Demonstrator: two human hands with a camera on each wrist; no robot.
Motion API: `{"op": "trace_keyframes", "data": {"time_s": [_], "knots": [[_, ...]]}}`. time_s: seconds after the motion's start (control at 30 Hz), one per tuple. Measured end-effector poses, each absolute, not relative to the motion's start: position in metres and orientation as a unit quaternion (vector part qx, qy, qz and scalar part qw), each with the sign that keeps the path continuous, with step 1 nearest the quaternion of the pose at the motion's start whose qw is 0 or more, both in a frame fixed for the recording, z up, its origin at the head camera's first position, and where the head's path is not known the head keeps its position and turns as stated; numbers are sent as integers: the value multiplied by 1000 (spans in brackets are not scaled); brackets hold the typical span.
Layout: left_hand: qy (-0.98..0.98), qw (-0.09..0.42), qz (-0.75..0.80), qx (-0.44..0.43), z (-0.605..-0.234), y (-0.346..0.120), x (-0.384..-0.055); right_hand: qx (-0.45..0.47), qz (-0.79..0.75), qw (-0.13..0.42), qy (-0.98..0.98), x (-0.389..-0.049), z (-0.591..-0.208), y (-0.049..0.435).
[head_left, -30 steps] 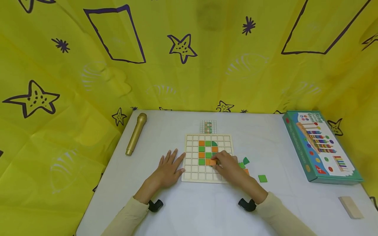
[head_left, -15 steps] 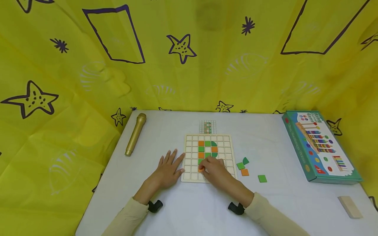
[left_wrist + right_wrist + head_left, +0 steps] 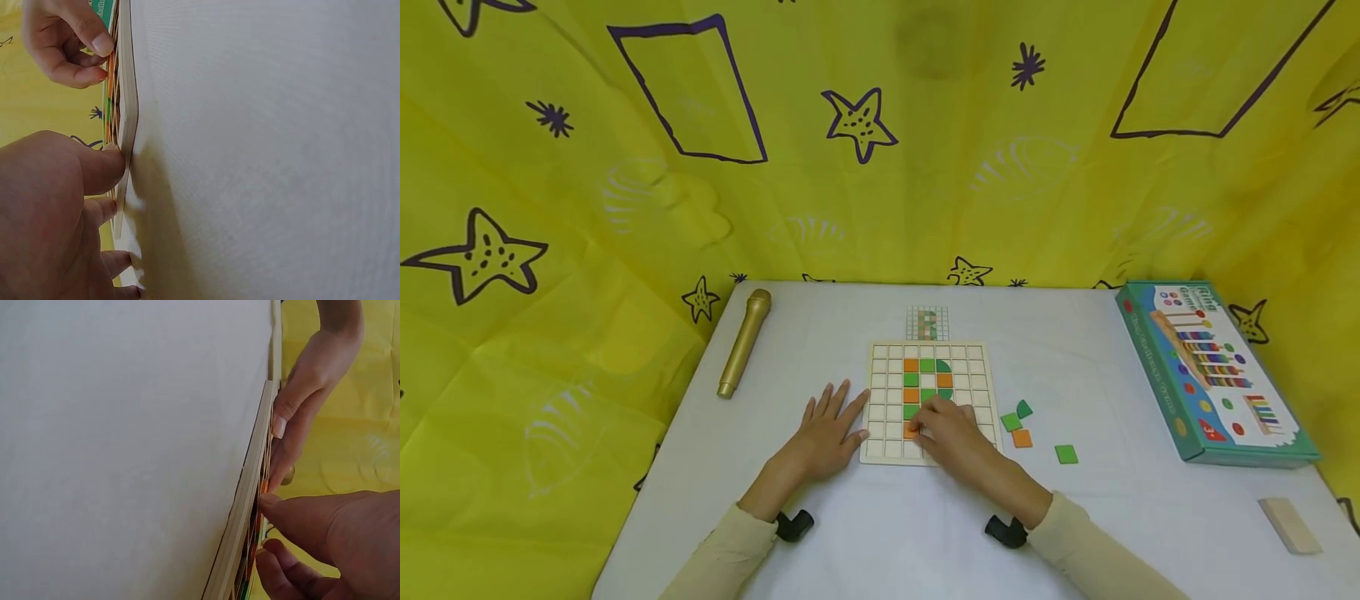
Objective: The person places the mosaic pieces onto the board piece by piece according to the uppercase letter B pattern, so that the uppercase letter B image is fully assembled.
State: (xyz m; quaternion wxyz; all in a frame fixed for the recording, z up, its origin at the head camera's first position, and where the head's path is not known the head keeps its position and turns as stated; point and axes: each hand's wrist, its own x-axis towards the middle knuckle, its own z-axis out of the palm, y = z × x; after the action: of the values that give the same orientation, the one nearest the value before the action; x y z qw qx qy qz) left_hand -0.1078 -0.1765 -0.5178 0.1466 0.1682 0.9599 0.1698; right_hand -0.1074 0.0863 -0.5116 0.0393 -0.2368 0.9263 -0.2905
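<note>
A wooden grid board (image 3: 880, 448) lies on the table with orange and green tiles set in several of its cells. Thumb and fingers of my right hand (image 3: 953, 435) pinch a square orange tile (image 3: 909, 430) in a lower cell, below a green tile (image 3: 911, 412). My left hand (image 3: 827, 433) lies flat with spread fingers, its thumb and index fingertips touching the board's left edge. The right wrist view shows the right thumb (image 3: 294, 515) at the orange tile's edge. Part of the lower board is hidden under my right hand.
Right of the board lie loose tiles: a green quarter-round (image 3: 1024, 409), green squares (image 3: 1066, 454) and an orange square (image 3: 1022, 438). A pattern card (image 3: 928, 323) sits behind the board. A gold microphone (image 3: 745, 343), a game box (image 3: 1217, 375) and a wooden block (image 3: 1289, 526) stand farther out.
My right hand has moved left and toward me with the orange tile, from the middle of the board to the lower cell. The left hand has stayed in place.
</note>
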Motion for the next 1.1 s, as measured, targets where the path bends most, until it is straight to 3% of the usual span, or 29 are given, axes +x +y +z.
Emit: {"op": "trace_keyframes", "data": {"time_s": [0.23,0.6,0.77,0.93,1.1], "knots": [[960,146,168,168,-517,-175,-108,-189,-304,62,932,-111,-507,124],[959,149,170,168,-519,-176,-109,-122,-317,83,937,-103,-493,229],[959,149,172,170,-519,-176,-108,-103,-308,137,936,-91,-494,273],[959,149,171,170,-518,-176,-107,-98,-311,174,929,-79,-496,295],[959,151,169,170,-517,-176,-107,-105,-312,148,933,-73,-504,297]]}}
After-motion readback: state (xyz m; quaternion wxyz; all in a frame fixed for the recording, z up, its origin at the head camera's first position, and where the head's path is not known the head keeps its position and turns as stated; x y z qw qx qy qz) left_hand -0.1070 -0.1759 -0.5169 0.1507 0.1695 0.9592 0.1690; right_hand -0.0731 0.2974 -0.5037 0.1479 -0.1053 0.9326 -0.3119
